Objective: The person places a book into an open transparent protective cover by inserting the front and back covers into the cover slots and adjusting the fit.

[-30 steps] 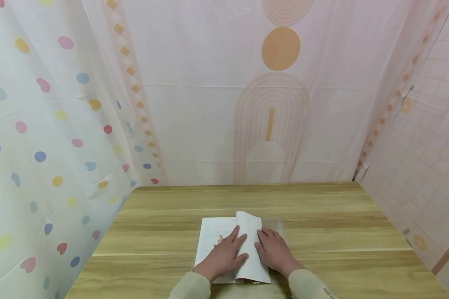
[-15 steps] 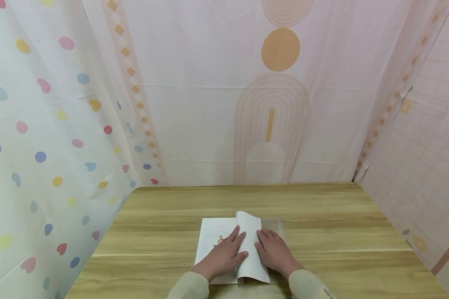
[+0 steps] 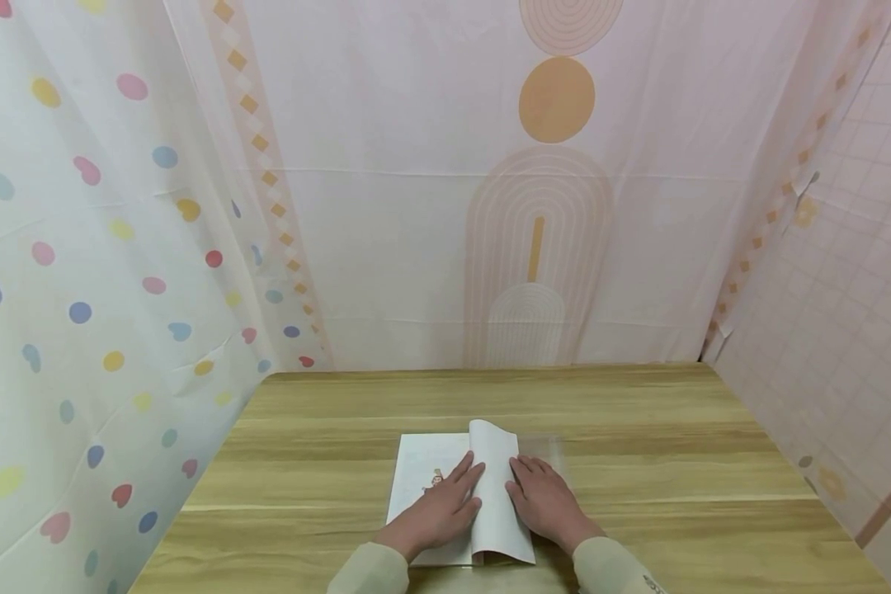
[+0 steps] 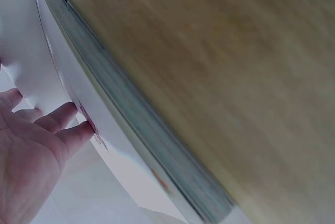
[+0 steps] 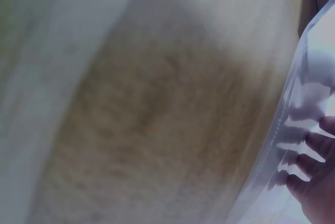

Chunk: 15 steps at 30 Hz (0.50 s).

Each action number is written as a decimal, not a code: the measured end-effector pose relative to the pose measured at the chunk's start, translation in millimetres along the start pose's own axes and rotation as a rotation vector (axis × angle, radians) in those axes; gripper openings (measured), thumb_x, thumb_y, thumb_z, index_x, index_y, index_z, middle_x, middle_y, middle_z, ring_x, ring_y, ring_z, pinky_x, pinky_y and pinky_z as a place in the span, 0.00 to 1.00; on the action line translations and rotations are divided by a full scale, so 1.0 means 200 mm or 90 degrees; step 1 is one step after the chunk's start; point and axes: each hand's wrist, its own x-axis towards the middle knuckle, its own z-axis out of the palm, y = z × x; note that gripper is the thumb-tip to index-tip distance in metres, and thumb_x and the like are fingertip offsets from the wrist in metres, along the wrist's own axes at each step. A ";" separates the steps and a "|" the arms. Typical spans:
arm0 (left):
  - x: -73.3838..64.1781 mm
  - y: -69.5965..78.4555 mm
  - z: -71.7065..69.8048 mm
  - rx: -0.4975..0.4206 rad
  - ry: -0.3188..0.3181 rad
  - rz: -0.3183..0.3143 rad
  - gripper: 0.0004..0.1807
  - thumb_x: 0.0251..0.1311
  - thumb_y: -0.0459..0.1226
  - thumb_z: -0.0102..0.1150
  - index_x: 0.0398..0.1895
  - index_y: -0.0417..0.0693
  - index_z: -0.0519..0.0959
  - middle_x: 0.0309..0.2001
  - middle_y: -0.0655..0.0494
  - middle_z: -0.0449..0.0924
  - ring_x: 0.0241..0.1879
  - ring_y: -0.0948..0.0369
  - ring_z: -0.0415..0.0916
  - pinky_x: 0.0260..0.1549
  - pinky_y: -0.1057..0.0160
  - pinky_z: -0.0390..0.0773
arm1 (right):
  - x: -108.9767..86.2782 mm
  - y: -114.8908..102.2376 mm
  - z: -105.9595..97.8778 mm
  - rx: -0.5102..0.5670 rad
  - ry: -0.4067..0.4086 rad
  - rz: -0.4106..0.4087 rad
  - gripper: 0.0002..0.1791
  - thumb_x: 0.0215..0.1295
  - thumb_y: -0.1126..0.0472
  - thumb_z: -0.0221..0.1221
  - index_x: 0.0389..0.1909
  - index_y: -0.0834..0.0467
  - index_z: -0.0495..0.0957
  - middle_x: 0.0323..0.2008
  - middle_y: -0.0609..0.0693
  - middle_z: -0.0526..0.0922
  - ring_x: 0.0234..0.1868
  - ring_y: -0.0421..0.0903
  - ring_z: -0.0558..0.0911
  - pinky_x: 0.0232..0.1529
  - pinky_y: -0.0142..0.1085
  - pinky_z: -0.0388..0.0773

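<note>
Where the two hands flanked it, a bowed white leaf (image 3: 493,452) ran lengthwise toward the worktop's (image 3: 638,412) far edge, on the right part of a book (image 3: 419,455). That book lay well short of the far edge, roughly midway between the side edges. Both hands touched it, so neither was clearly nearer: the left hand (image 3: 438,509) lay over the page with the small printed figure (image 3: 436,478), its spread fingertips at the leaf's rounded left side; the right hand (image 3: 551,502) rested at the leaf's right edge, fingers loosely extended, gripping nothing. Beyond that edge showed clear plastic (image 3: 553,450); whether it formed a sleeve holding the book, I could not tell.
</note>
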 end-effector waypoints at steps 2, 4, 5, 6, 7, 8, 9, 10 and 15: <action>0.00 0.00 0.00 0.006 0.000 0.002 0.30 0.74 0.44 0.45 0.75 0.44 0.62 0.77 0.43 0.51 0.68 0.38 0.62 0.56 0.28 0.64 | 0.00 0.00 0.00 -0.001 0.001 0.001 0.26 0.75 0.56 0.51 0.66 0.68 0.70 0.66 0.65 0.70 0.68 0.65 0.66 0.68 0.56 0.60; 0.00 0.00 0.00 0.015 0.000 0.004 0.30 0.73 0.45 0.45 0.74 0.44 0.62 0.77 0.43 0.51 0.67 0.39 0.63 0.57 0.29 0.65 | 0.00 0.00 0.00 -0.002 0.002 0.000 0.25 0.75 0.57 0.51 0.66 0.68 0.70 0.66 0.65 0.70 0.68 0.65 0.67 0.67 0.57 0.60; 0.00 0.00 0.00 0.019 0.000 0.005 0.29 0.73 0.45 0.45 0.74 0.44 0.62 0.77 0.43 0.51 0.67 0.39 0.63 0.57 0.30 0.65 | 0.00 0.00 0.00 -0.003 0.004 0.000 0.25 0.75 0.57 0.51 0.66 0.68 0.70 0.66 0.65 0.70 0.67 0.65 0.67 0.67 0.58 0.60; 0.00 0.00 0.00 0.023 0.000 0.005 0.30 0.73 0.45 0.45 0.74 0.44 0.62 0.77 0.43 0.51 0.67 0.39 0.63 0.57 0.30 0.65 | 0.00 0.00 0.00 -0.004 0.006 0.000 0.25 0.75 0.57 0.51 0.65 0.68 0.70 0.65 0.65 0.71 0.67 0.65 0.67 0.67 0.59 0.60; 0.00 0.00 0.00 0.028 0.000 0.005 0.30 0.73 0.45 0.44 0.75 0.44 0.62 0.77 0.43 0.52 0.67 0.39 0.64 0.58 0.31 0.66 | 0.00 0.00 0.00 -0.005 0.008 0.001 0.25 0.75 0.57 0.51 0.65 0.68 0.70 0.65 0.65 0.71 0.67 0.65 0.67 0.66 0.59 0.60; 0.00 0.00 0.00 0.030 0.001 0.005 0.30 0.73 0.45 0.44 0.75 0.45 0.62 0.77 0.44 0.52 0.67 0.39 0.64 0.58 0.32 0.66 | 0.00 0.00 0.00 -0.008 0.010 -0.001 0.25 0.75 0.57 0.51 0.65 0.68 0.70 0.65 0.65 0.71 0.67 0.65 0.67 0.66 0.60 0.60; 0.00 0.00 0.00 0.032 0.001 0.004 0.30 0.73 0.45 0.44 0.75 0.45 0.62 0.77 0.44 0.52 0.67 0.39 0.64 0.58 0.32 0.66 | 0.00 0.00 0.00 -0.010 0.012 -0.001 0.25 0.75 0.57 0.51 0.65 0.68 0.70 0.65 0.65 0.71 0.67 0.64 0.67 0.66 0.60 0.60; 0.00 0.00 0.00 0.034 0.002 0.002 0.30 0.73 0.45 0.45 0.75 0.45 0.62 0.77 0.44 0.52 0.67 0.40 0.64 0.58 0.33 0.66 | 0.00 0.00 0.00 -0.012 0.014 -0.002 0.24 0.75 0.57 0.51 0.65 0.69 0.71 0.65 0.65 0.71 0.67 0.64 0.67 0.66 0.60 0.60; 0.00 0.01 0.00 0.047 0.006 -0.008 0.30 0.72 0.46 0.46 0.74 0.47 0.63 0.77 0.44 0.53 0.66 0.40 0.65 0.59 0.37 0.68 | 0.00 0.01 0.00 -0.003 0.020 -0.007 0.24 0.75 0.59 0.51 0.65 0.70 0.70 0.65 0.66 0.71 0.68 0.64 0.67 0.66 0.57 0.62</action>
